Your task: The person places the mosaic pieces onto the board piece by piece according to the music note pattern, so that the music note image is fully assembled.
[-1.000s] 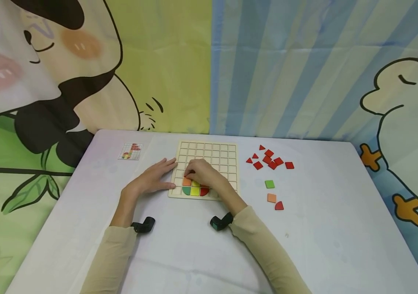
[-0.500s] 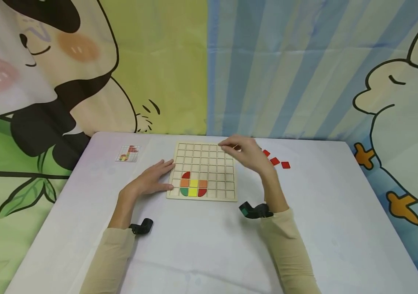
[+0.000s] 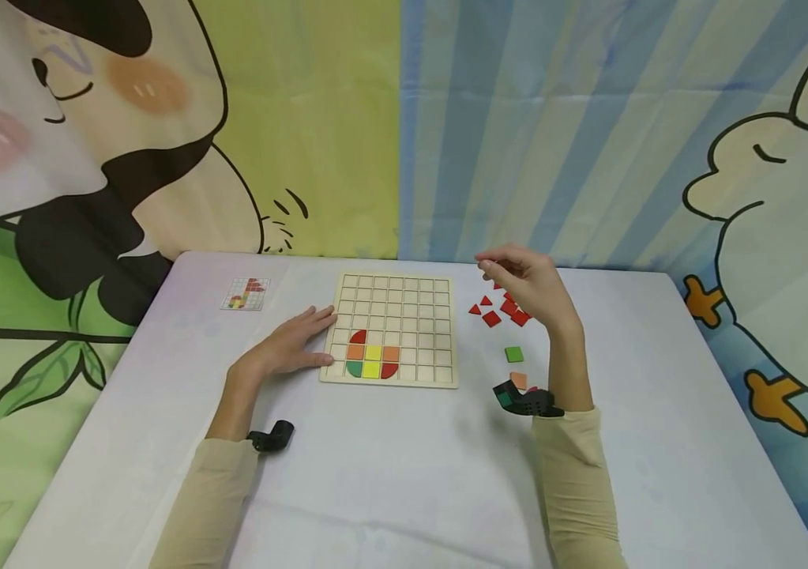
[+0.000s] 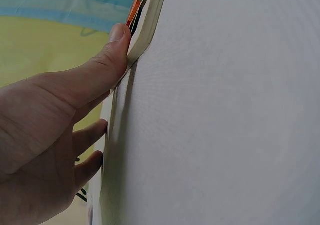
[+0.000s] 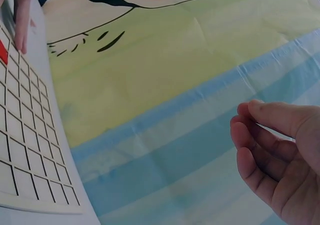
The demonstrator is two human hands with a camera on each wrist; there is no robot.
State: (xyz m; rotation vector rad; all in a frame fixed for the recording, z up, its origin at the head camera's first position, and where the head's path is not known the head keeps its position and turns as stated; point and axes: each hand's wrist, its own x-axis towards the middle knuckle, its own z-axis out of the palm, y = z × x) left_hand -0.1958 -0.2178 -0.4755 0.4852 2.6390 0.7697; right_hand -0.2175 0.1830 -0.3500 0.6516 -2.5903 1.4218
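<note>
My left hand, fingers spread wide, touches the grid board just right of them; red pieces lie near my right hand, its loosely bent fingertips close together.

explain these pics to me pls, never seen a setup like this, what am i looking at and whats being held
There is no machine here: a person is working barehanded. The wide picture comes from a camera worn on the head, looking forward and down. The two others come from cameras worn on the wrists, one per side. On the white table lies a pale gridded board, with red, orange, yellow and green tiles in its lower left part. Left of it is a small patterned card; right of it, loose red pieces, a green square and an orange square. The left hand touches the board's left edge. The right hand is by the red pieces, with nothing visible in its grip.
</note>
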